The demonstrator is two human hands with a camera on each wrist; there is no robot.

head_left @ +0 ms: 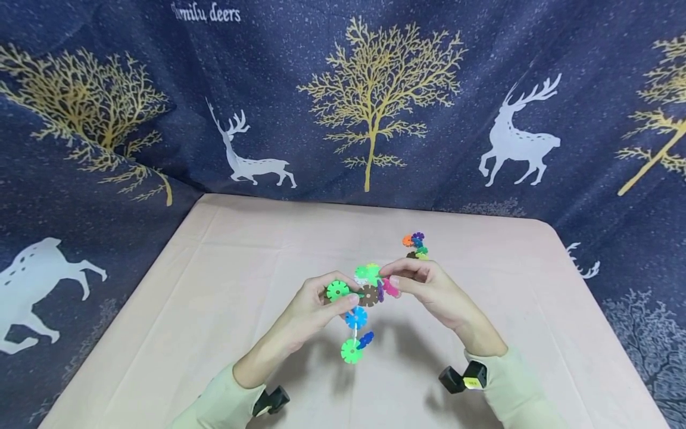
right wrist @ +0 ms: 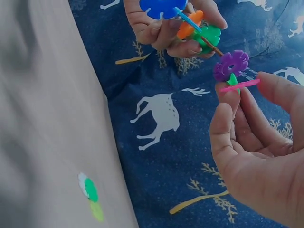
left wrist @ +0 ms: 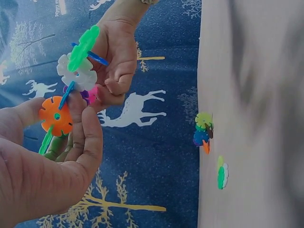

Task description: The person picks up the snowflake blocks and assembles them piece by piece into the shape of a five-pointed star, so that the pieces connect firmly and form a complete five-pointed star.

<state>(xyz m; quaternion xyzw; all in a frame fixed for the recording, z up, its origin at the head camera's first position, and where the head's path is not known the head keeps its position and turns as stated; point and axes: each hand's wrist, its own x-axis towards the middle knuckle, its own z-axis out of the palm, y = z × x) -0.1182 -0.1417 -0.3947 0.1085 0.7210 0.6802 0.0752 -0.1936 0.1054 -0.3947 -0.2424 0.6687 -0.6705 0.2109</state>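
My left hand [head_left: 316, 307] grips a chain of interlocking plastic snowflake discs by its green disc [head_left: 337, 291] and orange disc [left wrist: 57, 116]. A brown disc [head_left: 368, 296] extends right from the fingers. Below it hang a light blue disc [head_left: 356, 317], a bright green disc [head_left: 351, 352] and a dark blue disc [head_left: 366, 340]. My right hand [right wrist: 266, 147] pinches a pink disc [right wrist: 242, 86] between thumb and fingers. Right beside the pink one is a purple disc [right wrist: 232, 65], in line with the chain. The whole chain is held up above the table.
On the pale tablecloth [head_left: 246, 256] lies a small cluster of green, white and yellow discs [right wrist: 90, 190], just beyond the hands. Farther back is another multicoloured disc cluster [head_left: 417, 244]. A dark blue curtain [head_left: 311, 155] with deer and trees hangs behind the table.
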